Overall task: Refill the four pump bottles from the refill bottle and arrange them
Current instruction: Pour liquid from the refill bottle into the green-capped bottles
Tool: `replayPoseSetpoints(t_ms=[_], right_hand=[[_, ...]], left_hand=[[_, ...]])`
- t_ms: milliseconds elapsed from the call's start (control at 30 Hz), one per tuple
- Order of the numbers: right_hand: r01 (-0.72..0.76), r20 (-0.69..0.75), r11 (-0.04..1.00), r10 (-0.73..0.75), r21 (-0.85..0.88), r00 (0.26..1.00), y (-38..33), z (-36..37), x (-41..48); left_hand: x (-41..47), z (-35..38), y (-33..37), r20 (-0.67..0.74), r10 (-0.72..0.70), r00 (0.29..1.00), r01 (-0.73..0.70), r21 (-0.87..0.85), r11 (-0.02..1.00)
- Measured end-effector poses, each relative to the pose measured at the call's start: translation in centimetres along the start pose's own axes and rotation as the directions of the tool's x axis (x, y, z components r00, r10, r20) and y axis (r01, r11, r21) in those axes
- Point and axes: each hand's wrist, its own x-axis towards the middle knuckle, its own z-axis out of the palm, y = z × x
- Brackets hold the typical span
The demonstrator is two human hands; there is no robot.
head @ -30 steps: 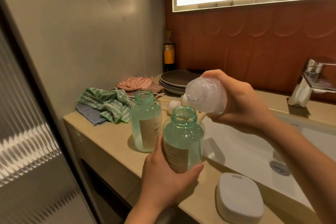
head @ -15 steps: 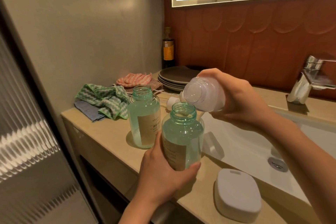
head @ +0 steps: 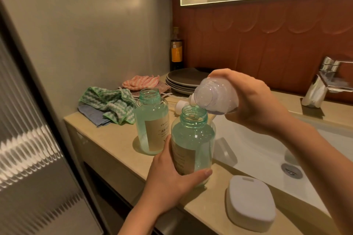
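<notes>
Two clear green bottles with beige labels stand uncapped on the beige counter (head: pixel 107 139). My left hand (head: pixel 172 179) grips the nearer bottle (head: pixel 193 143) low on its body. My right hand (head: pixel 252 101) holds the white translucent refill bottle (head: pixel 214 97) tipped on its side, its open mouth just above and right of the near bottle's neck. The second green bottle (head: pixel 150 120) stands behind and to the left, untouched. White pump caps (head: pixel 181 105) lie on the counter behind the bottles, partly hidden.
A white sink basin (head: pixel 267 150) with a drain lies to the right, a chrome tap (head: pixel 324 80) behind it. A white soap box (head: pixel 250 202) sits at the counter's front edge. Cloths (head: pixel 108 101), stacked plates (head: pixel 185 80) and a dark bottle (head: pixel 177 51) fill the back left corner.
My right hand has lowered the refill bottle's mouth closer to the near bottle's neck. My left hand keeps its grip on the near bottle.
</notes>
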Motion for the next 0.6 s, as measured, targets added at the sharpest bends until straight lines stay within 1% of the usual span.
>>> replayPoseSetpoints(t_ms=[367,600], right_hand=[[0.054,-0.040,0.991,-0.059,-0.119,0.997,-0.36,-0.35,0.16],[0.092,-0.068,0.981,-0.105,-0.171,0.992,-0.68,-0.54,0.23]], left_hand=[[0.05,-0.18,0.01,0.022,0.032,0.999,-0.032,-0.012,0.999],[0.09,-0.18,0.06,0.039,0.022,0.999,-0.023,0.002,1.000]])
